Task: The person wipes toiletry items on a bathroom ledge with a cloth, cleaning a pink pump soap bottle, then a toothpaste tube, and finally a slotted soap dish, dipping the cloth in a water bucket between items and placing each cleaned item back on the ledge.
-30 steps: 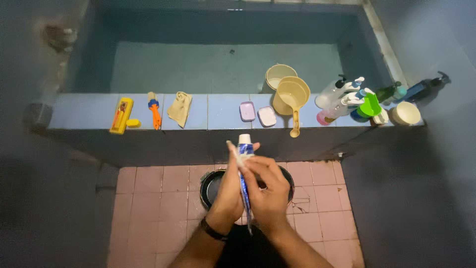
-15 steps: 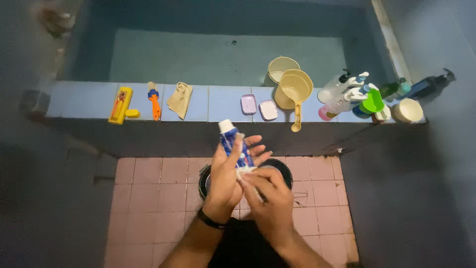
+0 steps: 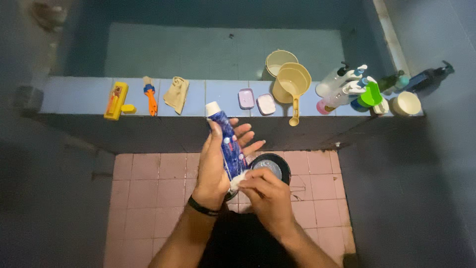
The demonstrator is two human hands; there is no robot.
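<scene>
1. Since the previous frame, the blue-and-white plastic tube with a white cap (image 3: 225, 139) had tilted a little further, cap end up and to the left, and the right hand (image 3: 265, 191) had closed in on its lower end.
2. The left hand (image 3: 218, 159) gripped the tube from the left side, thumb laid along the body and fingers (image 3: 245, 136) spread behind it.
3. The right hand's fingertips were pressed together, pinching the crimped bottom end of the tube.
4. The tube was held above a round black container (image 3: 270, 166) standing on the pink tiled floor (image 3: 148, 188).
5. Beyond the hands, the light-blue tiled ledge (image 3: 74, 94) carried a yellow scoop with a handle (image 3: 292, 87), two small lilac soap cases (image 3: 255, 101), a beige cloth (image 3: 177, 93) and a cluster of pump bottles (image 3: 347, 84).
</scene>
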